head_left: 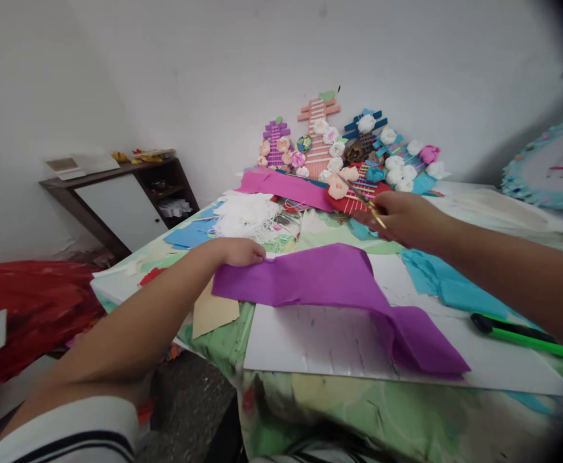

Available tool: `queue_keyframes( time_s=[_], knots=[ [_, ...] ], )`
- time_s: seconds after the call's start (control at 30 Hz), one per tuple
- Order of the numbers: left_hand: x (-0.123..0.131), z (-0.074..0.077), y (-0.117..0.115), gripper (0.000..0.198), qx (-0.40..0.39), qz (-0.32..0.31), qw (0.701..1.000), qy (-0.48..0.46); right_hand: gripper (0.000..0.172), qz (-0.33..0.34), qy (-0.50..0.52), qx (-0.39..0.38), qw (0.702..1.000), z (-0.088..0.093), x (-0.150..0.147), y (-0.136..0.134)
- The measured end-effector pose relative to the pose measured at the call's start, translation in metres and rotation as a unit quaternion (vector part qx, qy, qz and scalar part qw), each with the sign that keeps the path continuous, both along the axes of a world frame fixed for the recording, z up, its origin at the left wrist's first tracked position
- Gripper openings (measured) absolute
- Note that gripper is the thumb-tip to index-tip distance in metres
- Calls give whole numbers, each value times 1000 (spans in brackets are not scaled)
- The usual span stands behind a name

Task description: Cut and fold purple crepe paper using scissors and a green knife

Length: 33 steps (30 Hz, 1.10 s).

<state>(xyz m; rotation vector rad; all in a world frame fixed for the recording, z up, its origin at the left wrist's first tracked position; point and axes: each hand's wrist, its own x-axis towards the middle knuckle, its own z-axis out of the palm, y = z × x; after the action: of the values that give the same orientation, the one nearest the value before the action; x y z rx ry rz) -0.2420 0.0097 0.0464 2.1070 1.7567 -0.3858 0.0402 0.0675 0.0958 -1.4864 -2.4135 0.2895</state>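
My left hand (240,252) pinches the upper left edge of a long strip of purple crepe paper (324,276). The strip runs to the right and drapes, folded, over a white board (305,341) on the table. In my right hand (404,218) is a pair of scissors (376,213) with gold-coloured handles, held above the table's far half. Their blades point up and to the left, away from the purple paper, toward a red guitar-shaped craft (378,188) with paper flowers. Beneath the purple strip's left end lies a tan piece of paper (213,312).
Several decorated guitar-shaped crafts (318,145) lean against the wall. A magenta strip (286,186), white string (247,215) and blue sheets (189,235) lie at the back left. Turquoise paper (469,292) and a green-and-black cutter (517,334) lie on the right. A cabinet (121,209) stands left.
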Motion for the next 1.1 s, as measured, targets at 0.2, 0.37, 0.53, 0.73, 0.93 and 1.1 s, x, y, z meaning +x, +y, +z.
queue_keyframes(
  time_s=[0.2, 0.37, 0.53, 0.73, 0.93, 1.1],
  knots=[
    [-24, -5, -7, 32, 58, 41, 994, 88, 42, 47, -79, -37, 995, -37, 55, -59],
    [5, -5, -32, 37, 219, -22, 970, 103, 36, 67, -114, -41, 990, -94, 85, -98],
    [61, -8, -76, 55, 264, -156, 952, -9, 21, 100, -108, -39, 988, -107, 90, -105],
    [84, -33, -101, 69, 320, -227, 919, 28, 11, 139, -147, 8, 979, -103, 92, -104],
    [89, -41, -96, 40, 309, -238, 920, 32, 10, 185, -154, 40, 970, -99, 101, -95],
    [95, -42, -81, 26, 236, -249, 939, -3, 10, 120, -170, 16, 978, -85, 120, -69]
  ],
)
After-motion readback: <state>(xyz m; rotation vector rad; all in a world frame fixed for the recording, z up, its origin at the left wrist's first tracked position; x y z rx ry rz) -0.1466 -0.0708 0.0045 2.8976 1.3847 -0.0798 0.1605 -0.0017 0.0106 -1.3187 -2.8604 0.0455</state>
